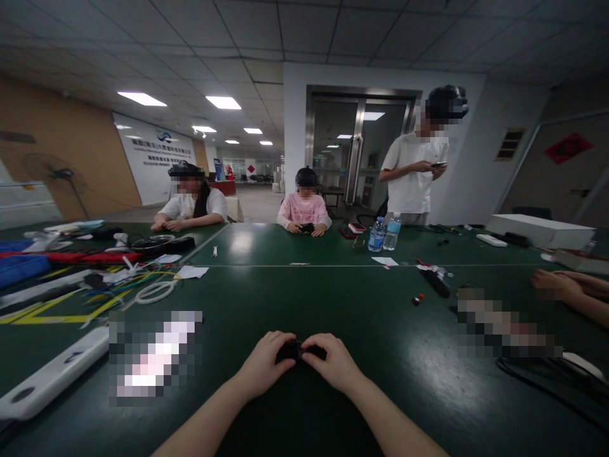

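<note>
Your left forearm [204, 414] and right forearm [397, 416] slant inward from the bottom of the view, bare to the wrists [242, 384]. Your left hand [261, 360] and right hand [337, 364] face each other, fingers [280, 337] and thumbs [285, 365] bent into pinches, their tips close together.

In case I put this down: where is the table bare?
Widest: the green tabletop beyond the left hand and right hand, between the white paper at left and the small red bit. Also right of the right hand, short of the pixelated item. Crowded: far left, around the blue tray.
</note>
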`<act>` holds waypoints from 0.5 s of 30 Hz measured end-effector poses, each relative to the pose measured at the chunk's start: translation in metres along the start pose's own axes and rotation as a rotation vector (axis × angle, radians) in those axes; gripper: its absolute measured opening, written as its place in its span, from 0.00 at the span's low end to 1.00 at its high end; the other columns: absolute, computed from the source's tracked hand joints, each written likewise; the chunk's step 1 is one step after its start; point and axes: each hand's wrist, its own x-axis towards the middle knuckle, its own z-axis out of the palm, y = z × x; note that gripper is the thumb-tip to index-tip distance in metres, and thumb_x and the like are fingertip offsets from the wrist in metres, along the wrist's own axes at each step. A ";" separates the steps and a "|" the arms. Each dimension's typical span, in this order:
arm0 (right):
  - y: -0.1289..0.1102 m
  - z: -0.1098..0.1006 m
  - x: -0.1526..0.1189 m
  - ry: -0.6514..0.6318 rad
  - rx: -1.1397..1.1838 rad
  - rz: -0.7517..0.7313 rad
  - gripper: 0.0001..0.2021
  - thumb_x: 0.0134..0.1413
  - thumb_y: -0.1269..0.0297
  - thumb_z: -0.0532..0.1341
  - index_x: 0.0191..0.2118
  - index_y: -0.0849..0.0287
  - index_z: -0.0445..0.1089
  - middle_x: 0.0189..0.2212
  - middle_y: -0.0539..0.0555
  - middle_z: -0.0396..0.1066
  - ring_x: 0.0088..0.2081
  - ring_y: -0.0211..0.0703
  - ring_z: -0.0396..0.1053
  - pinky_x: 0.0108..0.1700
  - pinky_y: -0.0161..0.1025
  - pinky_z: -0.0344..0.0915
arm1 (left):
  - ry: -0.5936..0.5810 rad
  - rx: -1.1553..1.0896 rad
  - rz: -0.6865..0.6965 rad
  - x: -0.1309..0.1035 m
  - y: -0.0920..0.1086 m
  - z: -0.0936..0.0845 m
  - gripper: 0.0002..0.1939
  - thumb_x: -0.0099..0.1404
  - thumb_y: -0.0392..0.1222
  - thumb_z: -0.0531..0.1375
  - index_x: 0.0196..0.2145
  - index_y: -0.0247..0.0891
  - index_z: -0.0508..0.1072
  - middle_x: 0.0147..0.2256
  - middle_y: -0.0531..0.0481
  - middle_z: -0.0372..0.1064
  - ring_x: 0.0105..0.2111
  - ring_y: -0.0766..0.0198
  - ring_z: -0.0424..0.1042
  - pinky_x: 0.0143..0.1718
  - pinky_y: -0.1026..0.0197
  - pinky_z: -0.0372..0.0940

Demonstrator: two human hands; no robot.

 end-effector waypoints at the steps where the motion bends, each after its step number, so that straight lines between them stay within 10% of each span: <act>1: -0.001 -0.001 -0.001 -0.011 -0.006 0.005 0.10 0.48 0.60 0.60 0.40 0.48 0.70 0.41 0.47 0.70 0.46 0.44 0.64 0.49 0.42 0.57 | 0.003 0.000 0.004 0.000 -0.001 0.000 0.21 0.56 0.44 0.57 0.49 0.42 0.64 0.46 0.47 0.65 0.47 0.56 0.62 0.48 0.54 0.58; 15: -0.007 -0.004 -0.004 -0.045 -0.043 0.047 0.11 0.47 0.60 0.61 0.39 0.47 0.69 0.43 0.46 0.68 0.48 0.44 0.62 0.50 0.44 0.54 | 0.011 -0.014 0.007 0.000 -0.004 0.002 0.24 0.55 0.43 0.58 0.50 0.43 0.63 0.47 0.47 0.63 0.48 0.57 0.61 0.50 0.54 0.57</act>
